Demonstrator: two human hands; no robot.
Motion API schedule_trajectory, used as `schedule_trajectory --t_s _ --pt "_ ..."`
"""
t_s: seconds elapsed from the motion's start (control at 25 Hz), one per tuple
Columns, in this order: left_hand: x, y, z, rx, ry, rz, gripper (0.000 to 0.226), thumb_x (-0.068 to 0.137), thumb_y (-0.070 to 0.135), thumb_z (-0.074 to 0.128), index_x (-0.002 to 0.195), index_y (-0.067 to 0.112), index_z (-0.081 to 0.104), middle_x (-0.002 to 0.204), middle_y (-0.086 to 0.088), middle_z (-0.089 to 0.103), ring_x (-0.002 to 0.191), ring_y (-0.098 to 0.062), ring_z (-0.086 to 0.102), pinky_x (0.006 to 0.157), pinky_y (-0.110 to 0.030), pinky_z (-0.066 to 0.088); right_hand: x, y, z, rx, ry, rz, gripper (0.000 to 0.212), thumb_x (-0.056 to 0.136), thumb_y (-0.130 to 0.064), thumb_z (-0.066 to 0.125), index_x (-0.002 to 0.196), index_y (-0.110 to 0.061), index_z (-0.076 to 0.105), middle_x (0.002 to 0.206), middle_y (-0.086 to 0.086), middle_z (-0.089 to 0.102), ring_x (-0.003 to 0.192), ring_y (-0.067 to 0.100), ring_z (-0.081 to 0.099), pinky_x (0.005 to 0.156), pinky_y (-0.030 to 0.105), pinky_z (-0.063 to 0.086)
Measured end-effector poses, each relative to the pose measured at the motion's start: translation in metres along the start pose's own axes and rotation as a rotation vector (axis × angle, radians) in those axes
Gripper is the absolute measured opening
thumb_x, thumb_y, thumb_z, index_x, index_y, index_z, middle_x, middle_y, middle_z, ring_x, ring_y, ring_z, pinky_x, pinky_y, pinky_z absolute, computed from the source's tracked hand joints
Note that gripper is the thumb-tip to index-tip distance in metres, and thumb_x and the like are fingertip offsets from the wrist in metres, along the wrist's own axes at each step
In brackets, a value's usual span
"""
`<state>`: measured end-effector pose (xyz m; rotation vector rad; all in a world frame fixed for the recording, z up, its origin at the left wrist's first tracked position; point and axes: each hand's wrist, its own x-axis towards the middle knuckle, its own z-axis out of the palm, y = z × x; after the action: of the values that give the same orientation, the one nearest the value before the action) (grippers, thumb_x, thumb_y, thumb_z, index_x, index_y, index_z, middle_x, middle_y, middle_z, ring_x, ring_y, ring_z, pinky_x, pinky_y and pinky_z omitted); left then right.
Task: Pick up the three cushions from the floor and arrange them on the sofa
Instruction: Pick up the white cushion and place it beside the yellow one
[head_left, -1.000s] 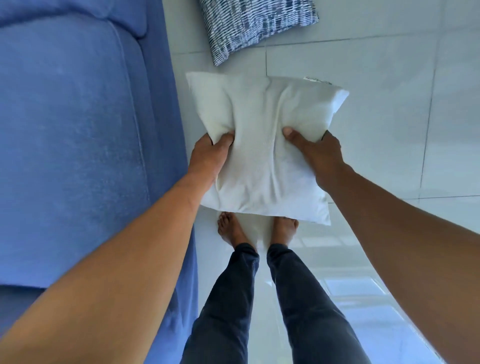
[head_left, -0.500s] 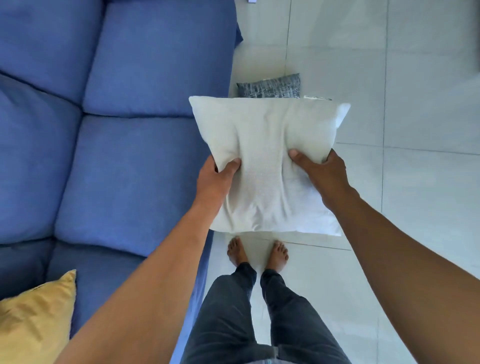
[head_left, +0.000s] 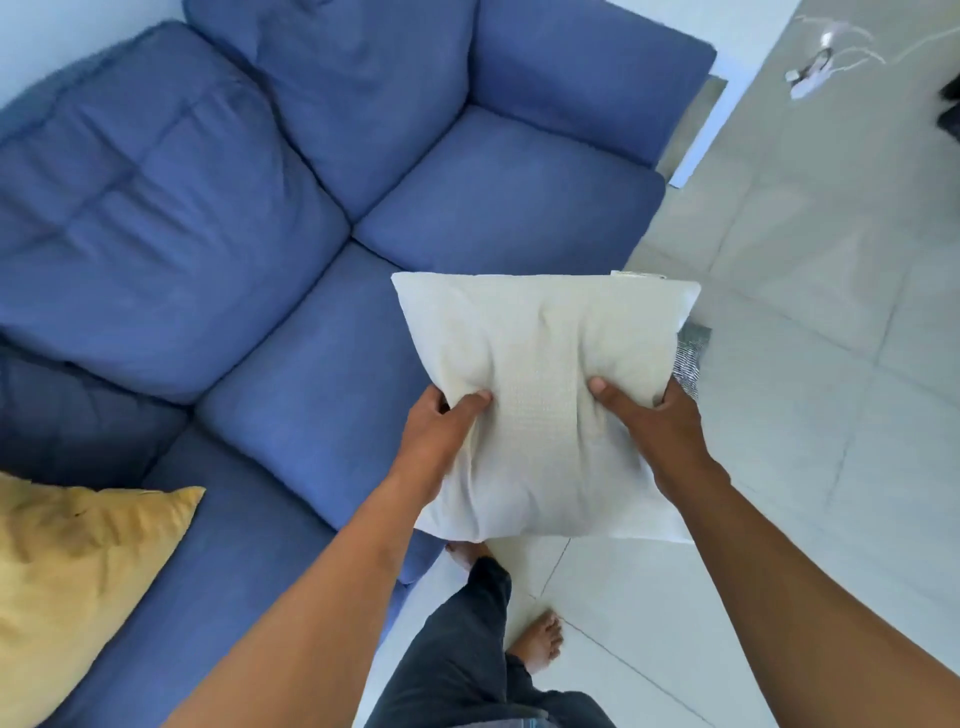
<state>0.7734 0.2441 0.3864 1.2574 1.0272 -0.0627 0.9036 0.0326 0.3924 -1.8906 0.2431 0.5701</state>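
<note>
A white cushion is held in the air in front of me, over the front edge of the blue sofa. My left hand grips its left side and my right hand grips its right side, thumbs pressed into the fabric. A yellow cushion lies on the sofa seat at the lower left. A blue-and-white patterned cushion lies on the floor, mostly hidden behind the white one.
The sofa's back cushions and right armrest fill the upper left. Pale floor tiles spread to the right. A white cable bundle lies on the floor at the top right. My feet stand beside the sofa's front edge.
I have straightened up and turned toward the sofa. The white cushion has risen and now hangs over the seat's edge. More of the sofa has come into view, and the patterned cushion is nearly hidden.
</note>
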Motion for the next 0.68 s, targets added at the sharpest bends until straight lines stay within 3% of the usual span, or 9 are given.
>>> schedule_trajectory --t_s 0.16,0.36,0.52,0.68 --pt "0.015 0.019 -0.059 -0.077 0.114 0.004 0.026 0.094 0.036 0.073 0.117 0.033 0.063 0.114 0.014 0.071 0.102 -0.008 0.067 0.078 -0.029 0.053 0.03 -0.048 0.074 -0.084 -0.142 -0.08 0.061 0.071 -0.04 0.096 0.124 -0.024 0.07 0.115 -0.008 0.077 0.109 0.017 0.074 0.089 0.032 0.056" --pt "0.019 0.028 -0.143 -0.196 0.3 0.001 0.035 0.084 0.045 0.078 0.116 0.039 0.064 0.121 0.013 0.074 0.114 -0.017 0.07 0.101 -0.047 0.057 0.041 -0.105 0.175 -0.17 -0.393 -0.155 0.066 0.068 -0.044 0.098 0.125 -0.025 0.071 0.116 -0.009 0.078 0.106 0.015 0.075 0.095 0.039 0.06" --pt "0.009 0.023 -0.178 -0.289 0.468 -0.002 0.038 0.09 0.039 0.075 0.125 0.032 0.064 0.12 0.012 0.073 0.112 -0.016 0.07 0.103 -0.043 0.056 0.04 -0.135 0.237 -0.253 -0.604 -0.174 0.064 0.069 -0.042 0.097 0.125 -0.027 0.071 0.117 -0.011 0.079 0.107 0.014 0.075 0.093 0.037 0.06" --pt "0.013 0.016 -0.191 -0.353 0.617 -0.061 0.045 0.088 0.04 0.077 0.129 0.024 0.064 0.118 0.007 0.074 0.108 -0.02 0.072 0.101 -0.047 0.058 0.048 -0.155 0.281 -0.346 -0.782 -0.192 0.053 0.079 -0.031 0.092 0.127 -0.026 0.069 0.115 -0.013 0.078 0.104 0.01 0.074 0.081 0.025 0.057"
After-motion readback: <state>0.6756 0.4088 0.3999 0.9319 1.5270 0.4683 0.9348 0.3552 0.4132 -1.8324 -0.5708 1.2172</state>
